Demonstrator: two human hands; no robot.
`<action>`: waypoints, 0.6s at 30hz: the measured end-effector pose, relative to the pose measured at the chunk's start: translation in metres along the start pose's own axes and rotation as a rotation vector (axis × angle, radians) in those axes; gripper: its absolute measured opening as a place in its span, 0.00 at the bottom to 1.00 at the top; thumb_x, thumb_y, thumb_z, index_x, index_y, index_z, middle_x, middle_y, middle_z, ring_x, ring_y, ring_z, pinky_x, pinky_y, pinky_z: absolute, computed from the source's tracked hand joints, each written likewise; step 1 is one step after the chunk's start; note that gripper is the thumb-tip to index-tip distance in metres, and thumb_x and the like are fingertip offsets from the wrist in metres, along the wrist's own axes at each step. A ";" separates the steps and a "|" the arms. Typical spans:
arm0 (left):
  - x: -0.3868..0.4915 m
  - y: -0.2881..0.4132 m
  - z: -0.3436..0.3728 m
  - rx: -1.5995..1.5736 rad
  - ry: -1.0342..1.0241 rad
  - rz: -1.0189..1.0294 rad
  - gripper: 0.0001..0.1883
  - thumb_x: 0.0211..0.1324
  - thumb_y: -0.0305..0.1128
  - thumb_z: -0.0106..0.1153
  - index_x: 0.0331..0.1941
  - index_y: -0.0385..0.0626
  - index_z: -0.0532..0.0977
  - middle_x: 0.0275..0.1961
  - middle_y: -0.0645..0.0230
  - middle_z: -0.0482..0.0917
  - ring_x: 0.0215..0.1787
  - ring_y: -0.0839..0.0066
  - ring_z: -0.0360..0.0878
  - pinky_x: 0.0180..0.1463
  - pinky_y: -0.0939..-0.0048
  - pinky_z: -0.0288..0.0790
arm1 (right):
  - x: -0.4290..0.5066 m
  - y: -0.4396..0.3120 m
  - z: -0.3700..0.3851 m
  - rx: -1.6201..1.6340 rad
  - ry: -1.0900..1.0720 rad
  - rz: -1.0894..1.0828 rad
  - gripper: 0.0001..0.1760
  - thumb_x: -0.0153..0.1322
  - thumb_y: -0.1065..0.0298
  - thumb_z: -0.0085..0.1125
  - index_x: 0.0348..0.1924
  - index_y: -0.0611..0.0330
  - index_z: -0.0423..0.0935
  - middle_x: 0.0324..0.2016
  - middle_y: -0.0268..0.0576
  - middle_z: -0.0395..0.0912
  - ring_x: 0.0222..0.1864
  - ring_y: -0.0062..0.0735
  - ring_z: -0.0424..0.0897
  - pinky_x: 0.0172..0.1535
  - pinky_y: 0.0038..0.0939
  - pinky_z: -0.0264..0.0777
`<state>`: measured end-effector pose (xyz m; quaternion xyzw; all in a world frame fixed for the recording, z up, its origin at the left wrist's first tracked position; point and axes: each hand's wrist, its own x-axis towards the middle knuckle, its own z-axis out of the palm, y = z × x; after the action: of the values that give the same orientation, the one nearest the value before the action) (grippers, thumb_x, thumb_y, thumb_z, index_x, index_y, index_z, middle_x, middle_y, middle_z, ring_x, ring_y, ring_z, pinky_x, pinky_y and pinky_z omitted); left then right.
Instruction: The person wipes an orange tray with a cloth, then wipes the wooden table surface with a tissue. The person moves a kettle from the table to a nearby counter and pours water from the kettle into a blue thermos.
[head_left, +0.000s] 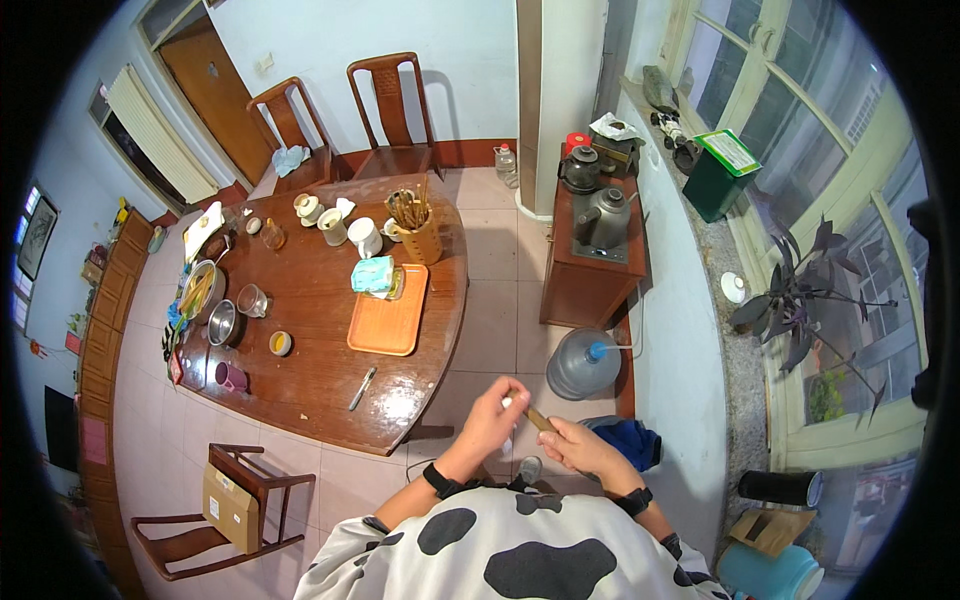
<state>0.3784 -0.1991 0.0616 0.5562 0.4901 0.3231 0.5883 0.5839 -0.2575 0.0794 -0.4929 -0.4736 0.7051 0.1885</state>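
In front of my torso, both hands are on a slim brown stick (540, 420), perhaps wood or bamboo. My right hand (581, 448) is closed around its lower end. My left hand (491, 417) has its fingers on the upper end, with a small white piece (507, 403) at the fingertips, possibly tissue. What the left fingers cover cannot be seen. To the left is the wooden table (315, 409), where a pen (363, 388) lies nearest my hands. An orange tray (386, 319) carries a turquoise tissue pack (373, 274).
Behind the tray stand a holder of chopsticks (420, 238) and a white mug (364, 238). A water jug with pump (583, 365) stands on the floor ahead, beside a cabinet (581, 292) bearing a kettle (606, 217). A chair (184, 547) with a cardboard box (231, 508) is at left.
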 end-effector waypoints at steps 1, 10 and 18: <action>0.006 0.002 -0.014 -0.052 0.075 -0.009 0.08 0.70 0.38 0.58 0.44 0.48 0.74 0.31 0.78 0.76 0.28 0.88 0.70 0.29 0.83 0.64 | 0.006 -0.001 0.003 -0.085 0.054 -0.036 0.14 0.80 0.56 0.50 0.40 0.59 0.70 0.23 0.30 0.69 0.23 0.16 0.67 0.27 0.22 0.64; 0.055 0.034 -0.210 -0.123 0.754 0.406 0.06 0.73 0.32 0.52 0.42 0.43 0.70 0.30 0.75 0.74 0.27 0.88 0.67 0.29 0.83 0.63 | 0.026 0.024 0.015 -0.070 0.425 -0.049 0.13 0.81 0.63 0.48 0.40 0.62 0.77 0.24 0.31 0.72 0.27 0.19 0.69 0.31 0.24 0.65; 0.158 0.086 -0.276 0.527 0.927 0.851 0.09 0.69 0.28 0.56 0.50 0.41 0.76 0.39 0.65 0.82 0.37 0.76 0.80 0.40 0.73 0.74 | 0.026 0.050 0.023 0.060 0.720 0.002 0.07 0.78 0.68 0.54 0.41 0.62 0.78 0.25 0.32 0.76 0.24 0.16 0.70 0.28 0.21 0.64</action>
<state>0.1835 0.0555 0.1381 0.6295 0.4923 0.6009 -0.0158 0.5626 -0.2735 0.0253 -0.7045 -0.3553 0.5000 0.3570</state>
